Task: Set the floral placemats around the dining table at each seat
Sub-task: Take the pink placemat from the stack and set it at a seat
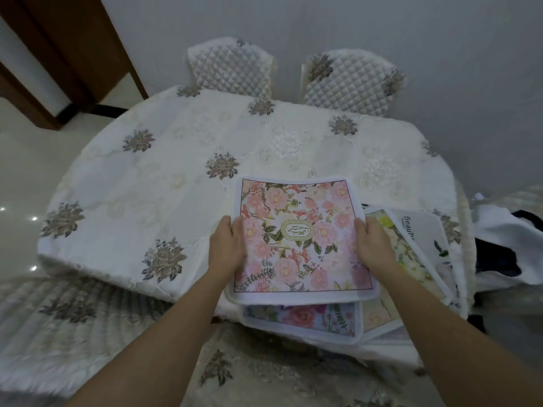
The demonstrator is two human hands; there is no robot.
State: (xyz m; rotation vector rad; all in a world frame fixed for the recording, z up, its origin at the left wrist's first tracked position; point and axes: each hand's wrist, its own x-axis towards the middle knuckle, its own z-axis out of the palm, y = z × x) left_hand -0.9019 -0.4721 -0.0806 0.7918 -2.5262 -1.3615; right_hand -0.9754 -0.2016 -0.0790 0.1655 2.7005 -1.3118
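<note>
While white embroidered tablecloth (pixel 176 183) fills mid-frame, two quilted chairs (pixel 232 67) sit top centre; left hand (pixel 226 245) and right hand (pixel 371 243) grip pink floral placemat (pixel 299 236) edges, lower centre, over placemat stack (pixel 302 318).

Beyond my hands stands a plain grey wall (pixel 382 24) with two quilted chairs (pixel 232 66) before it. A dark wooden door frame (pixel 73 51) is far left, above glossy pale floor (pixel 26 171).
</note>
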